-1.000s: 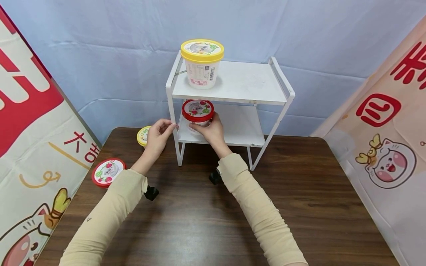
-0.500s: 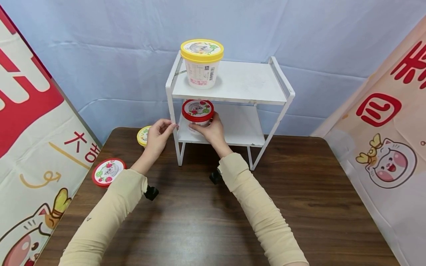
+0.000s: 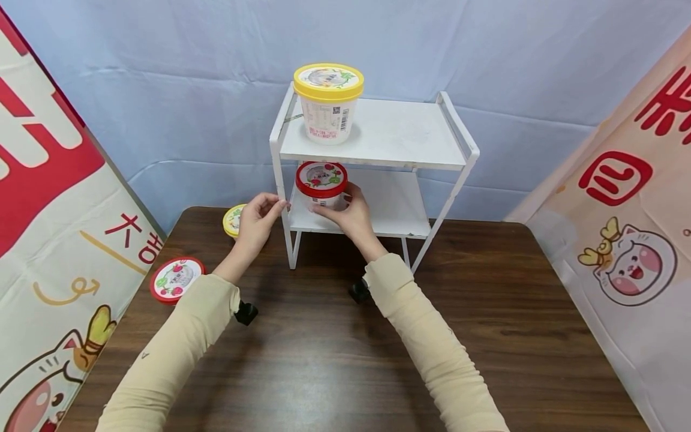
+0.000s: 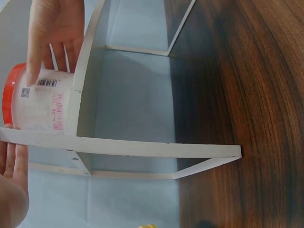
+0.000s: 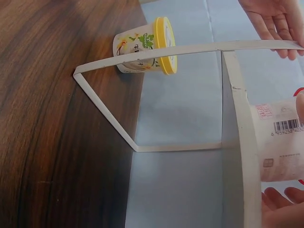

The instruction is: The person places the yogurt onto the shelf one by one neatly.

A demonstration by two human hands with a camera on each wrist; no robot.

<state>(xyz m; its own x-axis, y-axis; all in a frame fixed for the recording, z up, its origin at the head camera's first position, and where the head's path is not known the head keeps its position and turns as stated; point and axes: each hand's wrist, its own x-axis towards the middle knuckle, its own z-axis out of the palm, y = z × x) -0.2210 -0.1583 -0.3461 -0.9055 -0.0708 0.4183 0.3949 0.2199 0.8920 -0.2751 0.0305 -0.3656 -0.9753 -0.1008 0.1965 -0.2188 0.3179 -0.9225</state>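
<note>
A tub with a red lid (image 3: 321,180) stands upright on the lower shelf of a white two-tier rack (image 3: 399,132), near its left side. My right hand (image 3: 353,216) is around the tub's right and front, thumb in front. In the right wrist view its fingers (image 5: 280,202) are apart from the tub's wall (image 5: 280,142). The thumb lies close to the tub; whether it touches is unclear. My left hand (image 3: 258,221) pinches the rack's front left leg (image 3: 282,192) between thumb and fingers. A yellow-lidded tub (image 3: 328,108) stands on the upper shelf, at the left.
On the dark wooden table (image 3: 302,360), left of the rack, stand another yellow-lidded tub (image 3: 232,219), partly behind my left hand, and another red-lidded tub (image 3: 176,279). Blue cloth (image 3: 194,108) hangs behind. Printed banners flank both sides.
My right hand has loosened from the red-lidded tub and shifted slightly right and towards me. The tub stays in place on the lower shelf. My left hand keeps its hold on the leg.
</note>
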